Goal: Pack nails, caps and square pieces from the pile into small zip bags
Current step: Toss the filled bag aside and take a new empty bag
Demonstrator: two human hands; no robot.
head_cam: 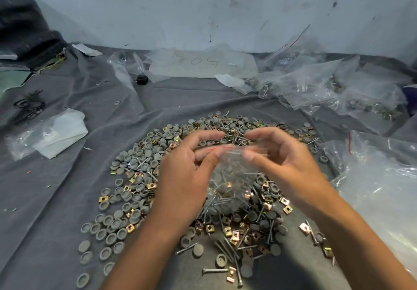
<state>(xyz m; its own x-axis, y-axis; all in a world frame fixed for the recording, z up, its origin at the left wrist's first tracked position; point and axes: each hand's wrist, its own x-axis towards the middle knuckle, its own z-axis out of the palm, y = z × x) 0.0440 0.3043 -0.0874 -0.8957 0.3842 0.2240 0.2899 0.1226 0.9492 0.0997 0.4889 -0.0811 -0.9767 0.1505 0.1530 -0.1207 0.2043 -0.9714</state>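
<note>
A small clear zip bag point(232, 177) with a red seal line hangs between my hands above the pile point(135, 177). Nails, grey caps and brass square pieces show through its lower part. My left hand point(189, 170) pinches the bag's top edge on the left. My right hand point(282, 161) pinches the top edge on the right. The pile of grey round caps, steel nails and gold square pieces spreads over the grey cloth point(56, 199) under and around both hands.
Filled and empty clear bags point(316, 86) are heaped at the back right, and a larger plastic bag point(379, 188) lies at the right. A white folded bag point(58, 134) lies at the left. Dark fabric point(24, 30) sits at the back left by the wall.
</note>
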